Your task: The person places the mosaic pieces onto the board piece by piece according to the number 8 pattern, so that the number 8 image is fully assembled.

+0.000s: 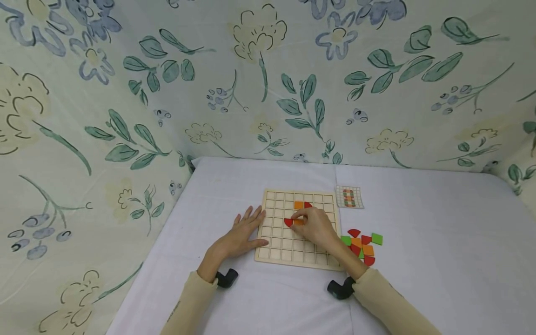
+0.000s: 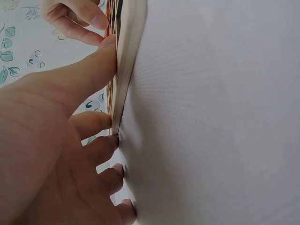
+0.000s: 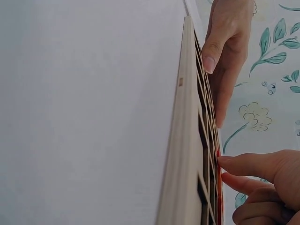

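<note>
A square wooden grid board (image 1: 278, 251) lies on the table. My left hand (image 1: 244, 231) rests at its left edge, fingers spread, thumb (image 2: 96, 70) touching the rim. Over the middle of the board, my right hand (image 1: 316, 225) has its thumb and index finger at a red quarter-circle piece (image 1: 288, 222), seeming to pinch it. An orange square (image 1: 298, 222) sits directly to its right, partly under the fingers. Farther up the grid are another orange square (image 1: 298, 204) and a red piece (image 1: 307, 204), side by side. In the right wrist view the fingertips reach the board's surface.
Right of the board lies a loose group of red, orange and green pieces (image 1: 368, 250), several overlapping; the right forearm passes beside them. A small pattern card (image 1: 349, 197) lies by the board's upper right corner. Floral fabric (image 1: 268, 116) hangs behind the white-covered table (image 1: 439, 242).
</note>
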A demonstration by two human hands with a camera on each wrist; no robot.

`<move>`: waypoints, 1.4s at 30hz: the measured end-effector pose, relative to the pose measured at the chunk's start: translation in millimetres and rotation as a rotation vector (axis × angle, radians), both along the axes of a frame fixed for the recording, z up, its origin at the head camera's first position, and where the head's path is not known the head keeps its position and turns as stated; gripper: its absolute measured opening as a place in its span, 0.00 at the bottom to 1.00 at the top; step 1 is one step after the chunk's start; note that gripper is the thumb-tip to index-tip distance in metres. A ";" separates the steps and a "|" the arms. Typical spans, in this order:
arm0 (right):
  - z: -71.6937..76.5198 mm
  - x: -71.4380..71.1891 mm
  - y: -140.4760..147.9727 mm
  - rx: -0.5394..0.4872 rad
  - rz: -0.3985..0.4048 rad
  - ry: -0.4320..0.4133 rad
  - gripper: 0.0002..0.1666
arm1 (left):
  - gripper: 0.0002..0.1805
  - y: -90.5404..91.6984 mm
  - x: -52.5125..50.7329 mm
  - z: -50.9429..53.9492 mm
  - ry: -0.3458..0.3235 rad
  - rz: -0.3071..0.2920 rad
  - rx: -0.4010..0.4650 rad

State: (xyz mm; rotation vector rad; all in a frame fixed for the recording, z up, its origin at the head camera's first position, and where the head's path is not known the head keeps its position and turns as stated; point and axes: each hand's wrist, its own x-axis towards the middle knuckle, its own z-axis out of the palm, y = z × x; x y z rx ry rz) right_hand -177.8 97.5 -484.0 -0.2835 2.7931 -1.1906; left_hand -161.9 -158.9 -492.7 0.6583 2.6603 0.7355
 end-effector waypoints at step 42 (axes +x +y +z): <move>-3.6 45.9 147.0 -0.003 -0.073 -0.128 0.19 | 0.49 0.3 2.2 0.8 -0.010 0.006 0.025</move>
